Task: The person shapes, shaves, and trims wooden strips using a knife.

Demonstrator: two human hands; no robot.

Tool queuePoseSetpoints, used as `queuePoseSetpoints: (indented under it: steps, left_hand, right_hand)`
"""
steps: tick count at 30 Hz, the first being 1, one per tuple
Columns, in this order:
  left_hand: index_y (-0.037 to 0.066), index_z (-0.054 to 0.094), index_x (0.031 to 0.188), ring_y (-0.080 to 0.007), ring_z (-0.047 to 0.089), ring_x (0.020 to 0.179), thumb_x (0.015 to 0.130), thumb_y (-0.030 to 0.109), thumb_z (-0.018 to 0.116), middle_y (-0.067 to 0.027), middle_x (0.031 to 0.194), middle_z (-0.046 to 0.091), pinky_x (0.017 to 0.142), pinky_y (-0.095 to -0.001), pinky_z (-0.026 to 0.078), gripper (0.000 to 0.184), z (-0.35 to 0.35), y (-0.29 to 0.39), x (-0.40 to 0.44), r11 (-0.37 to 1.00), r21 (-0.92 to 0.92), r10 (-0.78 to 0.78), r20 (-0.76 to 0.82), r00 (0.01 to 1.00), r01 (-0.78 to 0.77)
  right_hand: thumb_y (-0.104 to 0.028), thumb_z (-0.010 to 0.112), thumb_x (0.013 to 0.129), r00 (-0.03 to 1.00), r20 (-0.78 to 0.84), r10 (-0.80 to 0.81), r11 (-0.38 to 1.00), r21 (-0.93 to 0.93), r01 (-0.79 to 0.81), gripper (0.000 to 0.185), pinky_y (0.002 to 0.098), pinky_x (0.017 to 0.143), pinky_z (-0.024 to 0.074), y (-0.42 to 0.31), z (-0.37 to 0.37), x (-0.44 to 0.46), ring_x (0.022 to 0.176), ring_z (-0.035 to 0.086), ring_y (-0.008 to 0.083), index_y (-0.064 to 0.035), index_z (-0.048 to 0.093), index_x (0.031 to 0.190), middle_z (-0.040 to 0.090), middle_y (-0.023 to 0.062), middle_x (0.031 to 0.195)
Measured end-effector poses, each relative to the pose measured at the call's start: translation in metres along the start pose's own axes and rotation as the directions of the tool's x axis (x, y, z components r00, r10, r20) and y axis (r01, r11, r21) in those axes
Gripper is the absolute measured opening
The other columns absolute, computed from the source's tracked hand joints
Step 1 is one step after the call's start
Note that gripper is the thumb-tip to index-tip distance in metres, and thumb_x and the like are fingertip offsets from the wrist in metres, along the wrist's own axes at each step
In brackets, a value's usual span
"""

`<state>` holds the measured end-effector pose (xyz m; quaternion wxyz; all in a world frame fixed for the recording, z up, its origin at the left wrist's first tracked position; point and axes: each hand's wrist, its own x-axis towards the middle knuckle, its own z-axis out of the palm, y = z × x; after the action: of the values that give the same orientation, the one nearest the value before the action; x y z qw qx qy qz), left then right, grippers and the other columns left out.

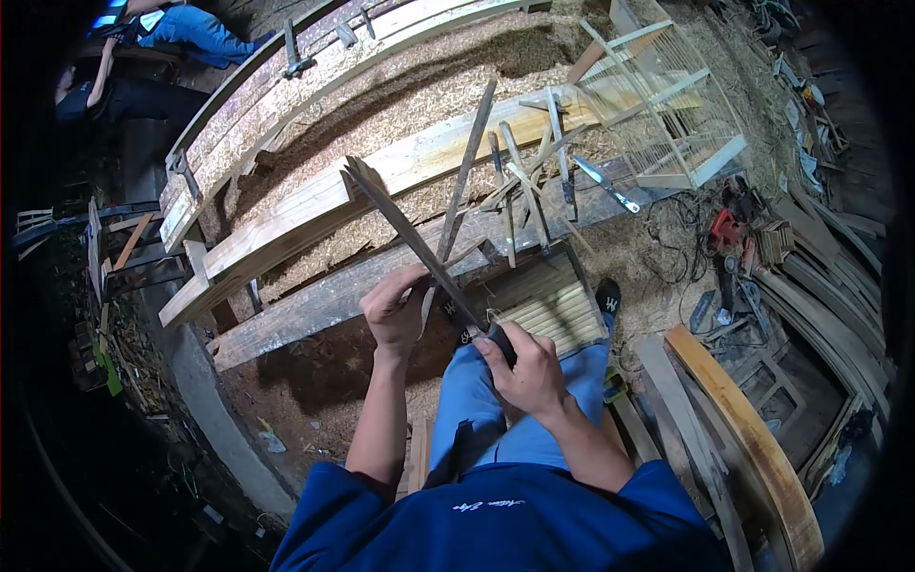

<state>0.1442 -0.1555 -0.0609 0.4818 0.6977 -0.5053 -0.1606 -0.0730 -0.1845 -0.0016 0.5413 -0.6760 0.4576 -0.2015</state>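
Gripping the long blade (pixel 410 234) by its dark handle (pixel 500 346), above the jeans (pixel 462 393), with the wrapped fingers of the right hand (pixel 527 370); seemingly pinching a thin strip (pixel 426 310) beside it with the left hand (pixel 389 313). Looks mid-work, with loose sticks (pixel 524 187) left on the bench (pixel 315 310) and a barred frame (pixel 640 103) already formed beyond. Cannot make out the strip's hidden end, or any contact with the blade.

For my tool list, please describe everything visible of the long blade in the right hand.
The long blade looks metal, dark grey, narrow, straight, with a black handle gripped by the right hand. It slants forward to the person's left, its tip appearing over a plank. The left hand is beside it; contact is unclear.
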Motion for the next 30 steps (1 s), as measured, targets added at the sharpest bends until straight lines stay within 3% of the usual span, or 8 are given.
queuePoseSetpoints:
  steps: [4, 13, 24, 30]
  left_hand:
    - [0.000, 0.077, 0.094, -0.0220, 0.077, 0.086, 0.076, -0.013, 0.080, -0.0118, 0.093, 0.078, 0.078, -0.0312, 0.059, 0.023, -0.001, 0.000, 0.000, 0.999, -0.029, 0.015, 0.031, 0.999, -0.014]
    - [0.001, 0.078, 0.095, -0.0222, 0.076, 0.086, 0.075, -0.016, 0.075, -0.0118, 0.093, 0.078, 0.076, -0.0320, 0.059, 0.027, 0.003, 0.007, -0.005, 0.996, -0.089, 0.014, 0.115, 0.993, -0.004]
    - [0.002, 0.078, 0.094, -0.0226, 0.076, 0.086, 0.076, -0.016, 0.073, -0.0106, 0.093, 0.078, 0.076, -0.0314, 0.059, 0.027, 0.012, 0.012, -0.008, 0.996, -0.087, 0.046, 0.130, 0.990, -0.035]
    - [0.002, 0.078, 0.094, -0.0223, 0.076, 0.087, 0.076, -0.017, 0.073, -0.0104, 0.094, 0.078, 0.076, -0.0309, 0.059, 0.027, 0.016, 0.009, -0.011, 0.994, -0.102, -0.034, 0.121, 0.992, 0.047]
  right_hand:
    - [-0.035, 0.070, 0.099, 1.000, 0.013, 0.018, 1.000, 0.008, -0.018, 0.035, 0.0478, 0.054, 0.0513, 0.002, -0.002, -0.001, 0.063, 0.069, 0.0426, -0.0013, 0.064, 0.090, 0.066, 0.0206, 0.067]
    - [-0.036, 0.070, 0.099, 0.999, -0.030, 0.016, 0.981, -0.191, -0.021, 0.040, 0.0500, 0.051, 0.0505, 0.003, -0.007, -0.019, 0.057, 0.067, 0.0432, 0.0010, 0.059, 0.088, 0.064, 0.0204, 0.061]
    - [-0.034, 0.069, 0.100, 0.995, 0.004, 0.100, 0.993, -0.059, -0.099, 0.036, 0.0502, 0.052, 0.0500, 0.003, -0.023, -0.026, 0.058, 0.066, 0.0437, -0.0026, 0.061, 0.085, 0.064, 0.0183, 0.061]
    - [-0.035, 0.068, 0.100, 0.998, -0.042, 0.051, 0.998, -0.023, -0.052, 0.035, 0.0486, 0.052, 0.0501, -0.009, -0.024, -0.025, 0.058, 0.067, 0.0420, -0.0031, 0.062, 0.086, 0.064, 0.0164, 0.062]
